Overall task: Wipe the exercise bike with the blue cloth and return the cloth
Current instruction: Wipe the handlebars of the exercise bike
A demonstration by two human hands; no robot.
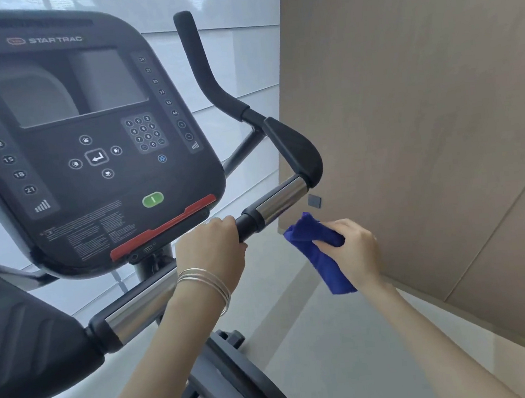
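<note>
Blue cloth [317,254] is bunched in the right hand [355,249]. The fingers are curled round it, and one end hangs down below the hand. It is in the air just beside the chrome handlebar [282,198] of the exercise bike [91,184] — not touching it. The left hand [210,249], with thin bangles [208,280] on the wrist, clasps the black grip of this same bar.

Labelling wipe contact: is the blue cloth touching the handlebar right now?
Apart. The head view shows a clear gap between the blue cloth, held by the right hand, and the handlebar above and left of it.
</note>
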